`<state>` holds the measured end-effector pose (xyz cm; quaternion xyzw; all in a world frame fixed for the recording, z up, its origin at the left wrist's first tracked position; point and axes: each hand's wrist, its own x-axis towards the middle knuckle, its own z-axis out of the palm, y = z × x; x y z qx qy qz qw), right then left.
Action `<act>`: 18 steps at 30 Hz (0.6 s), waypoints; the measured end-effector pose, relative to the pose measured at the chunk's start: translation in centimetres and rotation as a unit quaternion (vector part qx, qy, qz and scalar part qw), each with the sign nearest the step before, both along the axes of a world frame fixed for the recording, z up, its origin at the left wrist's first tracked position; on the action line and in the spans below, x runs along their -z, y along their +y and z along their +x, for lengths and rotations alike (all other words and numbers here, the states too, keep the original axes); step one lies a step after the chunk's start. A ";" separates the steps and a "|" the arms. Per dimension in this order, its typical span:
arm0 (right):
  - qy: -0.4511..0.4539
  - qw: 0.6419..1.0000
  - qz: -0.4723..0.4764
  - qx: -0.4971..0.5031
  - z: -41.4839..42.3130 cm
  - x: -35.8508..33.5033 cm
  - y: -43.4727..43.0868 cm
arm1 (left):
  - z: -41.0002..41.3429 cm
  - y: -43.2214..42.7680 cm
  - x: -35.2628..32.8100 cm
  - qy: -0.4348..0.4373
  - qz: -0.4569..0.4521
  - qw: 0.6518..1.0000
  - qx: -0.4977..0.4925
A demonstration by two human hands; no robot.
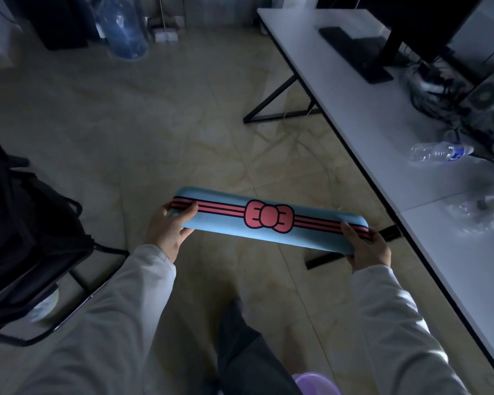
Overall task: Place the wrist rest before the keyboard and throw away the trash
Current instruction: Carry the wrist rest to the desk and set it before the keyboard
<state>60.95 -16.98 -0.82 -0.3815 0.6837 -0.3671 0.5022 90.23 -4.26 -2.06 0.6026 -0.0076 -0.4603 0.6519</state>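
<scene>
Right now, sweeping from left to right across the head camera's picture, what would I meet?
Black chair → left hand → blue wrist rest → right hand → plastic bottle lying on the white desk.

The wrist rest [268, 218] is a long, narrow, light-blue pad with rounded ends. Red stripes edged in black run along its length, interrupted at the centre by a red bow motif. It is held in the air above the tiled floor, printed face up, its long axis running from upper left to lower right, and clear of the desk [354, 109]. The left hand [169, 226] grips its left end and the right hand [368, 246] its right end.

Trash: a clear plastic bottle [439, 151] with a blue label lies on its side on the desk. Crumpled clear plastic wrap [479, 215] lies nearer on the same desk.
</scene>
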 end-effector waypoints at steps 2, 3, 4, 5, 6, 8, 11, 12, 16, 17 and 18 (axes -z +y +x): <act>-0.002 1.000 0.004 0.003 1.0 -0.2 -2.7 | 1.0 -3.0 -0.4 -0.005 0.001 1.000 0.009; -0.009 1.000 0.007 0.012 1.5 -0.3 -4.4 | 1.7 -5.0 -0.6 -0.009 0.003 1.000 0.012; -0.007 1.000 0.012 0.017 2.0 -0.5 -5.8 | 2.2 -6.7 -0.8 -0.013 0.005 1.000 0.015; -0.004 1.000 0.014 0.018 2.5 -0.9 -7.1 | 2.7 -8.2 -1.1 -0.016 0.004 1.000 0.017; -0.002 1.000 0.013 0.018 3.1 -1.2 -8.4 | 3.2 -9.8 -1.4 -0.020 0.001 1.000 0.019; -0.016 1.000 0.010 0.022 4.4 -1.7 -11.3 | 4.4 -13.0 -1.7 -0.022 -0.002 1.000 0.021; -0.034 0.999 0.012 0.026 6.2 -2.1 -14.9 | 6.2 -16.9 -2.1 -0.023 -0.001 0.999 0.025; -0.035 0.999 0.011 0.027 6.6 -2.2 -15.6 | 6.6 -17.6 -2.1 -0.024 -0.001 0.999 0.024; -0.038 0.998 0.019 0.046 9.0 -1.6 -19.7 | 9.0 -22.2 -1.9 -0.026 0.005 0.999 0.029; -0.034 0.998 0.020 0.051 9.7 -1.4 -20.9 | 9.7 -23.5 -1.8 -0.023 0.007 0.999 0.030; -0.034 0.998 0.021 0.055 10.4 -1.2 -22.0 | 10.4 -24.8 -1.6 -0.018 0.008 0.999 0.031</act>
